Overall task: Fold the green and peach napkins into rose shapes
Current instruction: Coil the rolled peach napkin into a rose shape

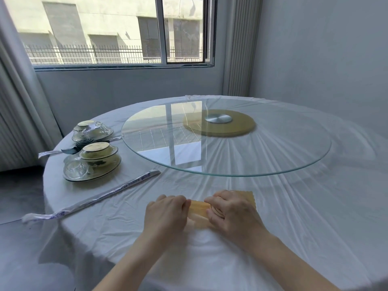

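A peach napkin (pixel 199 207) lies on the white tablecloth near the table's front edge, folded into a narrow band and partly rolled. My left hand (pixel 165 213) grips its left end with curled fingers. My right hand (pixel 231 211) pinches the rolled right part, and a flat corner of the napkin pokes out behind its knuckles. Most of the napkin is hidden under the two hands. A dark green napkin (pixel 83 143), rolled into a spiral rose, rests at the far left between the wrapped dish sets.
A round glass turntable (pixel 252 164) on a wooden base fills the table's middle. Two plastic-wrapped dish sets (pixel 92 162) stand at the left, with wrapped chopsticks (pixel 105 196) lying diagonally nearby. The table edge drops off at the left and front.
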A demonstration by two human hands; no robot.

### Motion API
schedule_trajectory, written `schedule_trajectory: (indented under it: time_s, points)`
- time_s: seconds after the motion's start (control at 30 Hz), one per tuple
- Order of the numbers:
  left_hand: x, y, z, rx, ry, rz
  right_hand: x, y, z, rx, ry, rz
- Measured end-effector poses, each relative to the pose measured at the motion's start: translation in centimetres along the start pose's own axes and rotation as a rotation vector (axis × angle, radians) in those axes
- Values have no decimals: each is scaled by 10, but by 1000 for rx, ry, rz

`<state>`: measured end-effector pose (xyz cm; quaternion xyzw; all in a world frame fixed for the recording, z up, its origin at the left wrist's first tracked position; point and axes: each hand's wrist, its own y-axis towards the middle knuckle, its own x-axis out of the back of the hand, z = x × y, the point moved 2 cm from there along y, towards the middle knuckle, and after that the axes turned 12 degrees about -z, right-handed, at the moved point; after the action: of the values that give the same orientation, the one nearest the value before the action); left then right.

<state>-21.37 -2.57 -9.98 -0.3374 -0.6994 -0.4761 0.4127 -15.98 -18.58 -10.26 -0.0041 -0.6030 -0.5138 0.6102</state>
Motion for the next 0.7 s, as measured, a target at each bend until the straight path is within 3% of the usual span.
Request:
schedule_trajectory:
  time_s: [0.13,0.4,0.57,0.7]
  points:
    - [-1,-8,4,25,45,39,-1,1,1,-18,3,12]
    - [4,-11,-5,15,-17,8,10,7,6,-24,104,192]
    - [14,-5,-21,-36,-150,-83,33,18,-13,-239,398,0]
    - [21,-3,-37,-155,-332,-87,42,20,-47,-411,311,-25]
